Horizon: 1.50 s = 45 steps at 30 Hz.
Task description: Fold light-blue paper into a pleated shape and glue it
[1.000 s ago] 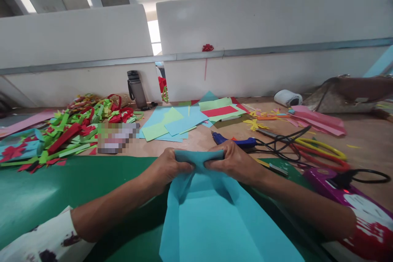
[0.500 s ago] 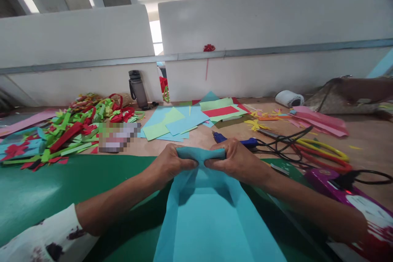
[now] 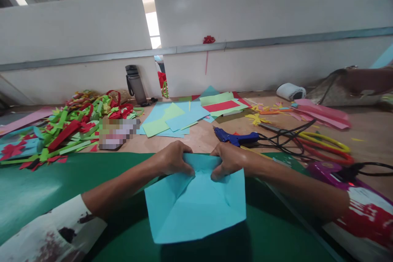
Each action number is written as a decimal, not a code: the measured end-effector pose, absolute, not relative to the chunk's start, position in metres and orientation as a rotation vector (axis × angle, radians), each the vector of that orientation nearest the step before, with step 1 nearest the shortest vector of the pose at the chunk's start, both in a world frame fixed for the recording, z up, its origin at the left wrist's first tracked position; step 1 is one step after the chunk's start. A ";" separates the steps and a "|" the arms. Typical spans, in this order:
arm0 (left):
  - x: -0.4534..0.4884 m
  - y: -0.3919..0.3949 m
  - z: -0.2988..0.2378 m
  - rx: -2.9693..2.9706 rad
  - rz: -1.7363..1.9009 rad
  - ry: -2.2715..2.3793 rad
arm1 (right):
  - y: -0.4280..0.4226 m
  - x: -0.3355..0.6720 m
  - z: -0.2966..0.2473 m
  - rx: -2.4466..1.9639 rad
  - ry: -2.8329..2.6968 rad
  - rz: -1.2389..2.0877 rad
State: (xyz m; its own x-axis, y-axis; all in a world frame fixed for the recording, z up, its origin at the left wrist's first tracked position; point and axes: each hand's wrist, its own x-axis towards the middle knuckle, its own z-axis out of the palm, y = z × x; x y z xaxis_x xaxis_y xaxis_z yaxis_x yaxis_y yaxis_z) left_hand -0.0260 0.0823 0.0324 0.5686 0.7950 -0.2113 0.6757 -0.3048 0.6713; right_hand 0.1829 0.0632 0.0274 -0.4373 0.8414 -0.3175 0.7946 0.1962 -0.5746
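A light blue sheet of paper (image 3: 196,213), creased and partly folded, is held up in front of me above a green mat (image 3: 123,180). My left hand (image 3: 176,159) pinches its far edge on the left, thumb on the near face and fingers behind. On the right, my right hand (image 3: 225,159) grips the same far edge in the same way. Both side flaps stand raised, and creases run from the thumbs toward the near corners. Just beyond my right hand lies a blue glue gun (image 3: 235,136) with a black cord.
Red and green paper strips (image 3: 70,127) are heaped at left, near a grey bottle (image 3: 136,86). Coloured sheets (image 3: 187,118) lie ahead. To the right are yellow and orange scissors (image 3: 328,143), a purple power strip (image 3: 325,172), a white roll (image 3: 291,91) and a bag (image 3: 344,86).
The paper's near end has swung up into full view, and its side flaps have spread. My hands have moved slightly apart along the far edge. The view has tilted down a little.
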 end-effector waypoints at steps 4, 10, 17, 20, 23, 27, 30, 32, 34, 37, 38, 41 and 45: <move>-0.024 0.084 0.037 2.230 0.119 1.121 | 0.067 0.179 0.036 -1.684 -2.567 0.817; -0.020 0.084 0.040 2.244 0.029 1.083 | 0.064 0.168 0.047 -1.733 -2.720 0.660; -0.018 0.086 0.036 2.250 0.069 0.958 | 0.061 0.157 0.059 -1.708 -2.853 0.603; -0.017 0.087 0.032 2.266 0.086 0.905 | 0.059 0.153 0.061 -1.678 -2.900 0.524; -0.017 0.088 0.030 2.283 0.099 0.876 | 0.056 0.149 0.062 -1.670 -2.929 0.440; -0.017 0.088 0.027 2.302 0.140 0.869 | 0.053 0.145 0.063 -1.677 -2.952 0.343; -0.016 0.087 0.026 2.318 0.185 0.843 | 0.051 0.144 0.063 -1.648 -2.972 0.298; -0.016 0.087 0.025 2.330 0.199 0.821 | 0.050 0.143 0.063 -1.628 -2.986 0.281; -0.016 0.087 0.024 2.341 0.202 0.797 | 0.049 0.143 0.064 -1.608 -2.999 0.268; -0.018 0.088 0.023 2.361 0.195 0.762 | 0.048 0.143 0.065 -1.565 -3.023 0.258; -0.019 0.088 0.023 2.370 0.192 0.756 | 0.047 0.143 0.065 -1.551 -3.030 0.256; -0.020 0.088 0.023 2.407 0.175 0.750 | 0.047 0.142 0.065 -1.532 -3.045 0.259; -0.021 0.087 0.024 2.466 0.137 0.747 | 0.048 0.142 0.063 -1.539 -3.057 0.290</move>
State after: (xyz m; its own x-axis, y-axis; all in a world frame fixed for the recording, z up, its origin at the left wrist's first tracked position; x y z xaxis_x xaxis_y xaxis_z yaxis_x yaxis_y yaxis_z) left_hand -0.0212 0.0873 0.0237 0.8398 0.5395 -0.0603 0.4828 -0.6916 0.5372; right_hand 0.1418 0.0475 0.0631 -0.5642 0.7561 -0.3317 0.8049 0.5931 -0.0172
